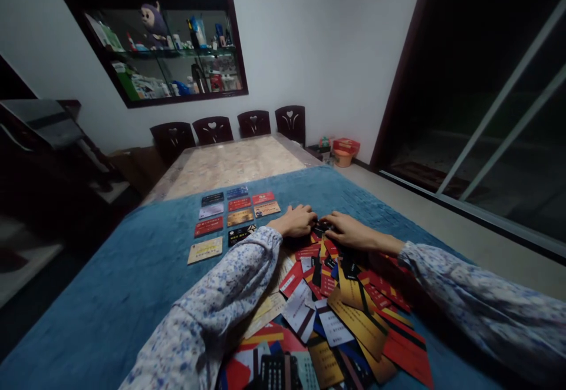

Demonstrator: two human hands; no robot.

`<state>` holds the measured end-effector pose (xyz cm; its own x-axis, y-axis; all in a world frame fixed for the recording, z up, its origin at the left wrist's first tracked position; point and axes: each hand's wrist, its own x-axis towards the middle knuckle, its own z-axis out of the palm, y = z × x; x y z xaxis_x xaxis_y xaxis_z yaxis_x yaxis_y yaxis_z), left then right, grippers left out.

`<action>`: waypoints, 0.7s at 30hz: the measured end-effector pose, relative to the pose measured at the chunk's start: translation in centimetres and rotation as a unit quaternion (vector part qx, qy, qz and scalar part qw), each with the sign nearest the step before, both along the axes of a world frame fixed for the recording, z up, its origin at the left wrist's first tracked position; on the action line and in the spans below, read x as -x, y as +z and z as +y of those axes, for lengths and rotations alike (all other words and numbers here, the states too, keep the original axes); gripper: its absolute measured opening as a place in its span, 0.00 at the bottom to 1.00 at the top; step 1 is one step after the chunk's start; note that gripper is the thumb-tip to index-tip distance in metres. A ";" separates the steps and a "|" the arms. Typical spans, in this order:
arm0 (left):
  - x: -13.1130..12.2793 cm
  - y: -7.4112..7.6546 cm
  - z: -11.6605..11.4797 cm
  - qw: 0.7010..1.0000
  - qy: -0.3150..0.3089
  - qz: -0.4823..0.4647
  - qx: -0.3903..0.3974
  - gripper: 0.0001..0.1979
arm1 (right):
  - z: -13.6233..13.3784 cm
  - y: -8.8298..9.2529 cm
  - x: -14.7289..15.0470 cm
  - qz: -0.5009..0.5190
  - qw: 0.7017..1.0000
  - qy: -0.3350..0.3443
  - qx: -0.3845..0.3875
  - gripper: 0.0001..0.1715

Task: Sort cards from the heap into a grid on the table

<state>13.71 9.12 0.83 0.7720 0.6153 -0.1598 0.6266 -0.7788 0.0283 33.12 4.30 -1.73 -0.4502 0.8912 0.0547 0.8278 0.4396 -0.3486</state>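
A loose heap of plastic cards [349, 310] in red, gold, silver and black lies in front of me, many with dark magnetic stripes. At its far edge, my left hand [295, 221] and my right hand [349, 230] meet with curled fingers around a dark card [320, 229]. The fingers partly cover that card, so its print is hidden. Left of my hands, several cards lie face up in neat columns, among them a gold card [240, 217], a red card [209, 226] and a cream card [205, 251]. My left sleeve partly overlaps a black VIP card [241, 234].
A blue cloth [132, 272] covers the near part of the long table [239, 157]. Dark wooden chairs [212, 130] line its far end. A shelf niche [177, 51] is set in the wall. An orange bucket [343, 157] stands on the floor beyond the table.
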 end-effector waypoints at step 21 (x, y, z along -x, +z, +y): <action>1.6 3.4 -0.3 0.990 0.105 0.069 0.065 0.27 | 2.5 1.5 4.0 -0.095 0.989 -0.091 0.072 0.35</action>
